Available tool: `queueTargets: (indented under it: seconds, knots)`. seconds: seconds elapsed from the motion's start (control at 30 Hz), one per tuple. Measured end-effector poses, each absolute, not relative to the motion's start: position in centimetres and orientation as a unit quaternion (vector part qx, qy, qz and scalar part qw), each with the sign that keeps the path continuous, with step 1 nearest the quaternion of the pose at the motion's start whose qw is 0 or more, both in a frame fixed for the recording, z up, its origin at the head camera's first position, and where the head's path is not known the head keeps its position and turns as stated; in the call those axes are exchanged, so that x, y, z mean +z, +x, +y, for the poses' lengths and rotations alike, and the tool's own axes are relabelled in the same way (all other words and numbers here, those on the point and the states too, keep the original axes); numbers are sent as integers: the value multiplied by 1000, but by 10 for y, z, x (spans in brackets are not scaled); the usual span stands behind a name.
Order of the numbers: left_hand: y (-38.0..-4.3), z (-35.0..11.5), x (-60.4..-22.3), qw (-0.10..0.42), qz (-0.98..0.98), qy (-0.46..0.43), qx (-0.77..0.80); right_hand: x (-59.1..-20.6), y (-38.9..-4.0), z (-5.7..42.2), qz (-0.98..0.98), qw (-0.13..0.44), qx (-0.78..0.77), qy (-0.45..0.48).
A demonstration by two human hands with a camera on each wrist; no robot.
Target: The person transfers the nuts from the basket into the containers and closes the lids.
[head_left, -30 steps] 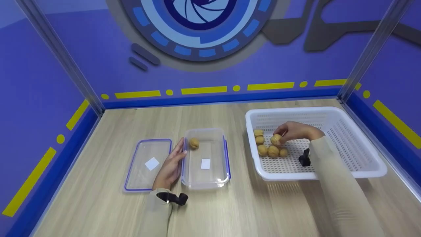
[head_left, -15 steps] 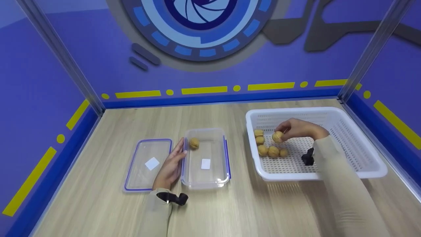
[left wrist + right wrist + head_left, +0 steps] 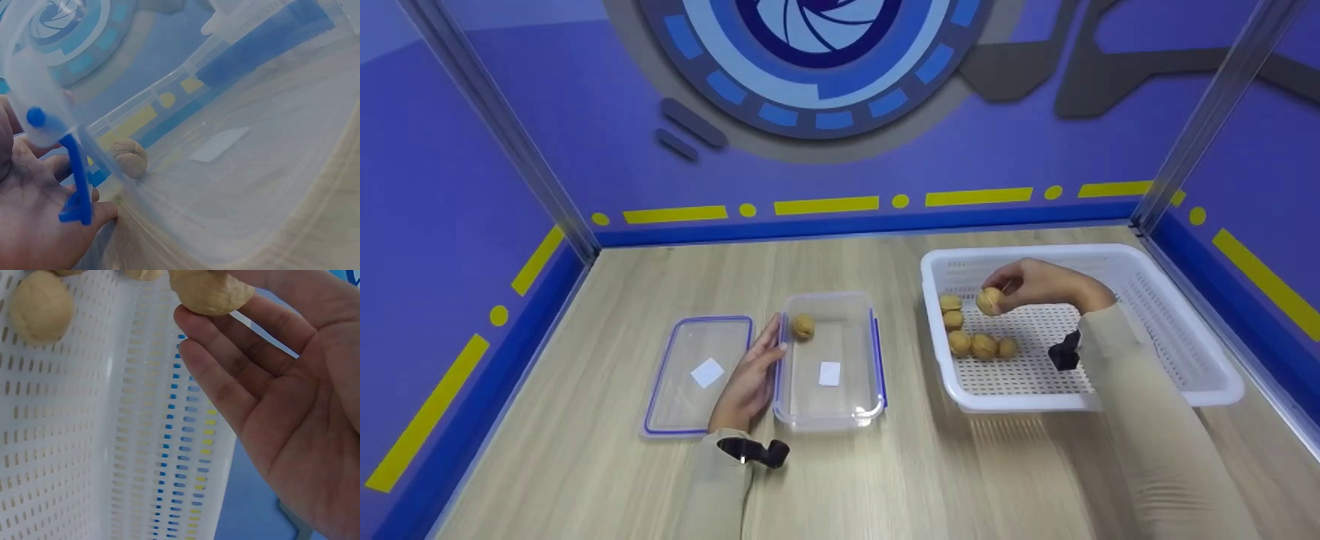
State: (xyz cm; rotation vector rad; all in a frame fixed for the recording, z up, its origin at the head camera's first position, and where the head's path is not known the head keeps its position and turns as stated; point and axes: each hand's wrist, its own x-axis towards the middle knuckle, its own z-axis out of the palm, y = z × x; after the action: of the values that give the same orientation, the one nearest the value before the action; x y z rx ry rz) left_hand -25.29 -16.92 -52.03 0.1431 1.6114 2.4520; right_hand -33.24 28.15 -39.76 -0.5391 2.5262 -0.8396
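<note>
In the head view my right hand (image 3: pixel 1039 283) pinches a walnut (image 3: pixel 989 301) between thumb and fingers, above the floor of a white plastic basket. The right wrist view shows that walnut (image 3: pixel 211 292) at the fingertips, cut by the top edge. Several other walnuts (image 3: pixel 983 346) lie along the basket's left part. My left hand (image 3: pixel 748 382) rests against the left side of a clear plastic container (image 3: pixel 829 411), fingers extended along it. One walnut (image 3: pixel 802 326) sits in the container's far left corner; the left wrist view shows this walnut (image 3: pixel 130 160) beyond the clear wall.
The white basket (image 3: pixel 1222 384) stands on the right of the wooden table (image 3: pixel 885 487). A clear lid (image 3: pixel 679 405) with a blue seal lies left of the container, partly under my left hand. White square labels mark lid and container. Purple-blue panels (image 3: pixel 825 176) enclose the table.
My right hand has lifted the walnut up and away from the other walnuts, slightly toward the basket's far side. The left hand and the container have stayed still.
</note>
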Motion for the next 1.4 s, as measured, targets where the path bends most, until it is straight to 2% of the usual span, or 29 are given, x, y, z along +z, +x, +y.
queueTargets:
  seconds: [0.5,0.9,1.4]
  knots:
    - [-253,-169,-519,99,547,39,830,-378,-332,257,905,174,-313,-228]
    - [-252,-169,-522,92,547,69,829,-370,-335,235,894,140,-338,-259]
    - [-255,-169,-521,103,554,33,825,-362,-337,193,880,148,-366,-265]
